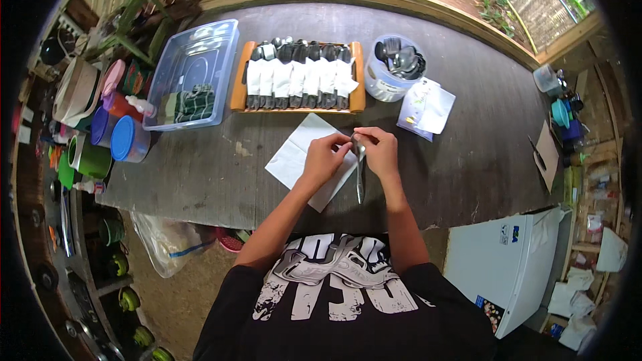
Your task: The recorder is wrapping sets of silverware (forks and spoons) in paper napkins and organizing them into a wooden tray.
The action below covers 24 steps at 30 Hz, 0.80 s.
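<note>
Before me a metal spoon [359,180] hangs or lies with its handle towards me, beside a white paper napkin [288,158]. My right hand [380,150] pinches the spoon's head end between thumb and fingers. From the other side, the fingertips of my left hand [323,158] meet the same end; whether a second utensil is behind the spoon cannot be seen. The napkin lies unfolded at a slant on the dark table [200,175], partly under my left hand and forearm.
Behind the napkin, a tray with orange-brown sides [357,80] holds several napkin-wrapped cutlery sets [282,77]. To its right stand a plastic tub of cutlery [386,87] and a napkin pack [415,110]. A clear plastic box [220,75] holds folded cloth; lidded containers [130,138] stand left.
</note>
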Motion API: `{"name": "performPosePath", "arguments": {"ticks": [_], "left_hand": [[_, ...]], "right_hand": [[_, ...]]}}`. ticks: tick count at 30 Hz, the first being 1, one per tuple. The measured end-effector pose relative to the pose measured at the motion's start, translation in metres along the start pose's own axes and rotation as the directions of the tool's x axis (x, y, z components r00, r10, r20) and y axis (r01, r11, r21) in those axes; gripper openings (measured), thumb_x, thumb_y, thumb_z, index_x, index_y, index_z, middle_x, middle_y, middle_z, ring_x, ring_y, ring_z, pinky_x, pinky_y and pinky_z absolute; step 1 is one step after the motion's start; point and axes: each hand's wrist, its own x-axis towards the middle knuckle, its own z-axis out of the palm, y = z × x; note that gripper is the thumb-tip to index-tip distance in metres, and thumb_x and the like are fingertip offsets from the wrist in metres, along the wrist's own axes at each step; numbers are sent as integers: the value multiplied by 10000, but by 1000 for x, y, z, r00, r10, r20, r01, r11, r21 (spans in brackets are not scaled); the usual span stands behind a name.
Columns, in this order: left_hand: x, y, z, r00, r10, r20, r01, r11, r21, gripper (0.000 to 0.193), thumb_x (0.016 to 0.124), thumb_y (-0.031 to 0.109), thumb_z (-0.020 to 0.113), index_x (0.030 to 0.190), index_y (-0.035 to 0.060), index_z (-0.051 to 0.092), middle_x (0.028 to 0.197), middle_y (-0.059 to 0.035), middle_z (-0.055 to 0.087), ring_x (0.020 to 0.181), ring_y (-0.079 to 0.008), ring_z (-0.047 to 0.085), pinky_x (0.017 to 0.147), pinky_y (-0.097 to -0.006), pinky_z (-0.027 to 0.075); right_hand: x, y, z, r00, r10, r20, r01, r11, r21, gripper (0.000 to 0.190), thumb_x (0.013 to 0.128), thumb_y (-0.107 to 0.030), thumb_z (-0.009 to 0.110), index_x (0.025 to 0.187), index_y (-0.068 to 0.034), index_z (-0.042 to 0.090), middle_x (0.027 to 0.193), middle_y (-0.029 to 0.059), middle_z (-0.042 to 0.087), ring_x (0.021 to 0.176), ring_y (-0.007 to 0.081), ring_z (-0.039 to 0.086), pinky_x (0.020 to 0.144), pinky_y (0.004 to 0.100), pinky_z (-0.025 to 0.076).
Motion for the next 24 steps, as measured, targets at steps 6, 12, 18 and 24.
{"name": "performPosePath", "arguments": {"ticks": [6, 12, 18, 24], "left_hand": [[12, 10, 35, 999, 22, 48, -31, 982, 185, 187, 850, 150, 766, 998, 36, 768, 888, -109, 768, 741, -213, 728, 711, -316, 554], [7, 8, 9, 994, 105, -24, -99, 978, 181, 164, 868, 183, 751, 971, 55, 763, 892, -115, 755, 680, -257, 689, 664, -370, 539], [-23, -26, -63, 973, 87, -215, -40, 977, 211, 153, 840, 131, 784, 955, 38, 748, 900, -100, 742, 754, -241, 672, 714, -350, 529], [-71, -25, -92, 988, 154, -35, -136, 943, 302, 174, 827, 125, 797, 974, 52, 738, 946, -93, 733, 884, -255, 665, 782, -353, 516]], "right_hand": [[-3, 18, -33, 998, 17, -55, -22, 996, -91, 195, 846, -103, 760, 1015, -7, 774, 926, 151, 763, 804, 219, 736, 744, 314, 553], [-8, 20, -31, 989, -94, -117, 69, 976, -207, 251, 838, -108, 753, 1072, -17, 752, 1036, 146, 735, 929, 297, 686, 830, 381, 527], [-28, -23, 5, 934, -356, 25, 348, 892, -289, 211, 810, -108, 757, 1012, -49, 737, 1060, 107, 694, 1042, 340, 599, 922, 415, 478], [-71, -15, 37, 764, -402, 504, 502, 862, -74, 121, 789, -113, 752, 884, -63, 697, 967, 77, 630, 986, 305, 582, 872, 407, 471]]}}
